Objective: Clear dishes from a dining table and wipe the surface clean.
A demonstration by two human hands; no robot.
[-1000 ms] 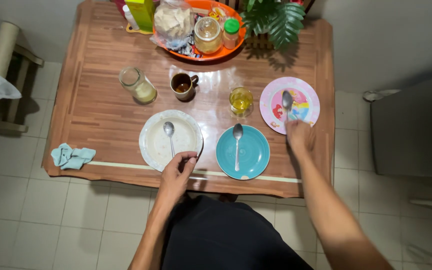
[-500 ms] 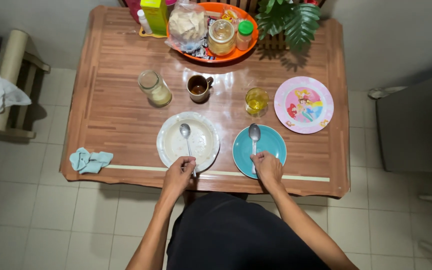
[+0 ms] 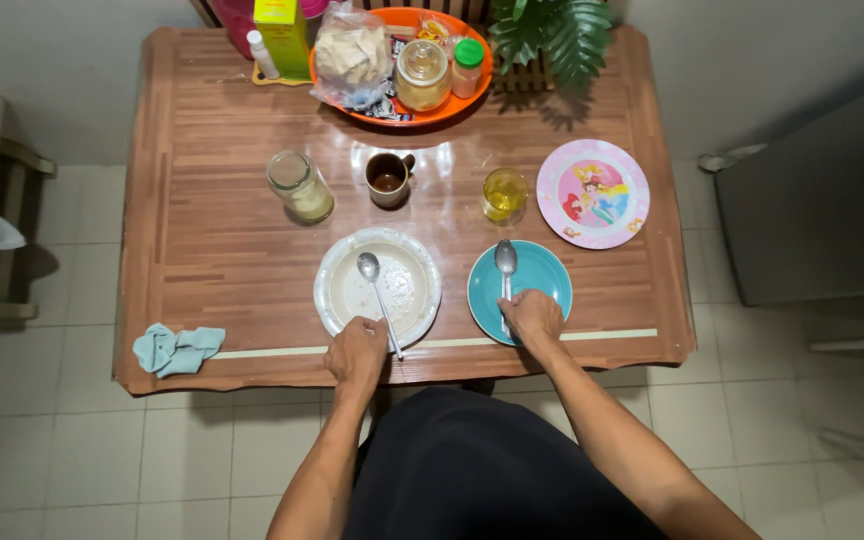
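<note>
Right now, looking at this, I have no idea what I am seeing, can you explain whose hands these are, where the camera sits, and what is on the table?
The picture comes from a camera worn on a person's head, looking straight down, so the two bare arms at the bottom are that person's own. The brown wooden table carries a white round bowl-like plate with a metal spoon in it, and a teal round plate with a second metal spoon. The left hand rests at the white plate's near rim, by the spoon handle. The right hand lies on the teal plate, over its spoon's handle. Further back are a pink cartoon plate, a glass of yellow drink, a brown mug, a glass jar and an orange tray of food containers. A crumpled light blue cloth lies at the left edge.
</note>
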